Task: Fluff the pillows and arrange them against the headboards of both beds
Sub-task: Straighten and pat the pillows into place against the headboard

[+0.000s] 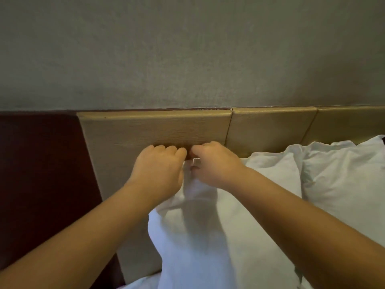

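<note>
A white pillow (193, 232) stands on end against the tan headboard (154, 130), its top corner pulled up into a peak. My left hand (160, 167) and my right hand (212, 163) both pinch that top corner, fingers closed on the fabric, knuckles nearly touching. To the right, a second white pillow (277, 170) leans on the headboard, and a third white pillow (345, 176) lies beside it at the frame's right edge.
The headboard is made of padded tan panels with seams at the right. A dark red-brown panel (41, 174) flanks it on the left. A grey textured wall (187, 51) rises above. White bedding (137, 283) shows at the bottom edge.
</note>
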A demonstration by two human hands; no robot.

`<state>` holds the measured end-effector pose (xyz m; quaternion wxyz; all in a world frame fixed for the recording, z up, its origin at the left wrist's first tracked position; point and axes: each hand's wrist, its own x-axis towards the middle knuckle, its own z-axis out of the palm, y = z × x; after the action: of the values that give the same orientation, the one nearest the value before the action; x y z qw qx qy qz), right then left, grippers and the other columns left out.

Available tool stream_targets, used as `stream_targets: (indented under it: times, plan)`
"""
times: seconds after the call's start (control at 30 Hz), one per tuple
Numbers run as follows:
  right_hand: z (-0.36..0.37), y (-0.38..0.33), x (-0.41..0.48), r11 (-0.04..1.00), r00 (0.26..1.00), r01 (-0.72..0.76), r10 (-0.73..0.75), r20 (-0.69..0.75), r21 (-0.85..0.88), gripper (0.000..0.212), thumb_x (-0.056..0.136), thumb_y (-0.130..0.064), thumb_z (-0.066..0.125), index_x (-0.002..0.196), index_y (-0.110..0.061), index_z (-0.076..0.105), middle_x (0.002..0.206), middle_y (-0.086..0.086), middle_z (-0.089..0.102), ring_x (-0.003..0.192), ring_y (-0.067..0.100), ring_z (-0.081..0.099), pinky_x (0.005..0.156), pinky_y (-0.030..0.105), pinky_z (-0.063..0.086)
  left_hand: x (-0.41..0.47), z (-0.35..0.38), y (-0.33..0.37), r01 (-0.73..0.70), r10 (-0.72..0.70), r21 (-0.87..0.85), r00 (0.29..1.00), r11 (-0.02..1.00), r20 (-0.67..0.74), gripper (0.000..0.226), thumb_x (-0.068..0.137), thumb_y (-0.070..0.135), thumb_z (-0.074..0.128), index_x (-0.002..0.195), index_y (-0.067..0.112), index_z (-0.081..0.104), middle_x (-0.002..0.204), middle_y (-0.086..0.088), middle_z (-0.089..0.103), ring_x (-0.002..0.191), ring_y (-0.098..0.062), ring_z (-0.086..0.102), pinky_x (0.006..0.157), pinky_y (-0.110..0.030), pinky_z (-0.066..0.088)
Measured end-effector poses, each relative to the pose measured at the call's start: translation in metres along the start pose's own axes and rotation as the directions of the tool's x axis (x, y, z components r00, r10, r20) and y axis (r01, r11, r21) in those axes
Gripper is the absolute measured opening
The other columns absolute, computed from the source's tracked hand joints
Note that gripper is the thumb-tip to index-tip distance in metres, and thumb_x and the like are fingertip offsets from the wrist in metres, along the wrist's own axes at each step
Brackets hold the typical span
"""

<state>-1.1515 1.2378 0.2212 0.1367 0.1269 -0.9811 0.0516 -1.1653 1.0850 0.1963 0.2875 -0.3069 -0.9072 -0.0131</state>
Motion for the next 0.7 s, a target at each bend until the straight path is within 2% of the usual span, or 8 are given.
stream_targets:
  times: [0.1, 0.17, 0.23, 0.33, 0.4, 0.5, 0.63, 0.7]
  plan:
    - [0.017, -0.022, 0.002, 1.0, 0.998, -0.028, 0.028, 0.052, -0.007, 0.008, 0.085, -0.029, 0.056, 0.083, -0.022, 0.052, 0.095, 0.004, 0.066, 0.093, 0.027, 0.057, 0.067, 0.033, 0.042, -0.012, -0.005, 0.002, 0.015, -0.031, 0.117, 0.991, 0.993, 0.132, 0.017, 0.089, 0.035, 0.043, 0.097, 0.026, 0.055, 0.091, 0.006, 0.062, 0.084, -0.019, 0.056, 0.073, -0.031, 0.034]
    - [0.024, -0.03, 0.003, 0.998, 0.995, -0.047, 0.05, 0.087, -0.04, 0.007, 0.088, -0.024, 0.054, 0.089, -0.02, 0.059, 0.096, 0.005, 0.067, 0.094, 0.027, 0.06, 0.065, 0.031, 0.037, -0.012, -0.008, 0.003, 0.045, -0.098, 0.219, 0.966, 0.975, 0.24, 0.016, 0.091, 0.031, 0.044, 0.099, 0.024, 0.055, 0.099, 0.004, 0.063, 0.093, -0.019, 0.058, 0.076, -0.031, 0.032]
    - [0.023, -0.039, 0.004, 0.995, 0.996, -0.076, 0.078, 0.039, -0.069, 0.009, 0.091, -0.018, 0.053, 0.095, -0.017, 0.061, 0.098, 0.005, 0.067, 0.094, 0.026, 0.06, 0.065, 0.03, 0.035, -0.01, -0.015, -0.001, 0.083, -0.173, 0.294, 0.94, 0.952, 0.295, 0.012, 0.092, 0.024, 0.048, 0.098, 0.022, 0.058, 0.099, 0.003, 0.064, 0.095, -0.019, 0.06, 0.076, -0.03, 0.033]
    - [0.02, -0.057, 0.004, 0.994, 0.975, -0.036, 0.013, -0.223, -0.1, 0.006, 0.093, -0.018, 0.053, 0.095, -0.015, 0.058, 0.095, 0.005, 0.067, 0.09, 0.025, 0.058, 0.068, 0.032, 0.035, -0.012, -0.025, -0.012, 0.196, -0.262, 0.292, 0.943, 0.936, 0.207, 0.008, 0.093, 0.021, 0.05, 0.089, 0.021, 0.057, 0.09, 0.002, 0.066, 0.087, -0.019, 0.062, 0.071, -0.03, 0.034]
    - [0.019, -0.068, 0.0, 0.999, 0.955, -0.012, 0.003, -0.297, -0.029, 0.006, 0.093, -0.019, 0.053, 0.092, -0.015, 0.057, 0.092, 0.005, 0.067, 0.087, 0.026, 0.057, 0.066, 0.032, 0.033, -0.021, -0.029, -0.014, 0.235, -0.277, 0.268, 0.952, 0.934, 0.131, 0.003, 0.092, 0.021, 0.05, 0.089, 0.02, 0.05, 0.088, 0.001, 0.065, 0.083, -0.02, 0.063, 0.068, -0.03, 0.032]
    - [0.021, -0.079, -0.018, 1.0, 0.94, 0.013, -0.007, -0.342, 0.018, 0.013, 0.09, -0.021, 0.054, 0.101, -0.013, 0.056, 0.09, 0.006, 0.067, 0.084, 0.028, 0.055, 0.063, 0.033, 0.03, -0.038, -0.027, -0.012, 0.247, -0.27, 0.221, 0.96, 0.944, 0.081, 0.011, 0.089, 0.021, 0.048, 0.095, 0.017, 0.04, 0.082, 0.002, 0.06, 0.072, -0.02, 0.059, 0.062, -0.03, 0.03]
    - [0.031, -0.091, -0.068, 1.0, 0.954, 0.01, -0.009, -0.301, 0.001, 0.017, 0.089, -0.018, 0.052, 0.105, -0.013, 0.056, 0.092, 0.008, 0.067, 0.086, 0.03, 0.056, 0.063, 0.034, 0.031, -0.077, -0.028, 0.007, 0.214, -0.223, 0.118, 0.972, 0.97, 0.073, 0.026, 0.072, 0.028, 0.071, 0.083, 0.013, 0.052, 0.06, -0.001, 0.057, 0.048, -0.023, 0.049, 0.052, -0.03, 0.024]
    - [0.041, -0.098, -0.098, 1.0, 0.974, -0.014, 0.008, -0.225, -0.023, 0.017, 0.089, -0.019, 0.056, 0.104, -0.012, 0.059, 0.091, 0.009, 0.067, 0.083, 0.03, 0.058, 0.062, 0.032, 0.031, -0.101, -0.029, 0.025, 0.202, -0.212, 0.076, 0.966, 0.976, 0.146, 0.025, 0.078, 0.033, 0.066, 0.09, 0.016, 0.053, 0.069, 0.0, 0.06, 0.057, -0.022, 0.052, 0.057, -0.031, 0.026]
